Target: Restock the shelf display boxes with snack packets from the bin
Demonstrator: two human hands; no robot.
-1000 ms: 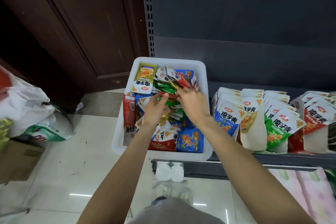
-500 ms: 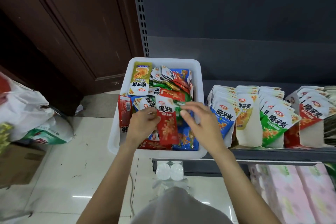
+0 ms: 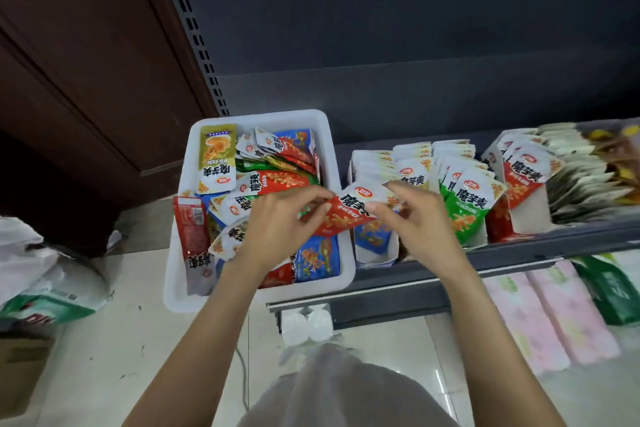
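Head view: left hand and right hand both pinch one red packet, held above the right rim of the white bin, beside the display boxes on the shelf.

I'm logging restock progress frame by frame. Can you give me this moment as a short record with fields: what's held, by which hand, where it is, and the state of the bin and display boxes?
held item: red snack packet
left hand: pinches the packet's left edge
right hand: pinches its right edge
packet position: in the air, over the bin's right rim, beside the shelf boxes
bin: white, holds a loose mix of red, blue, green and yellow packets
display boxes: blue box, green box and red box, packets standing in rows
step: packet not yet in a box
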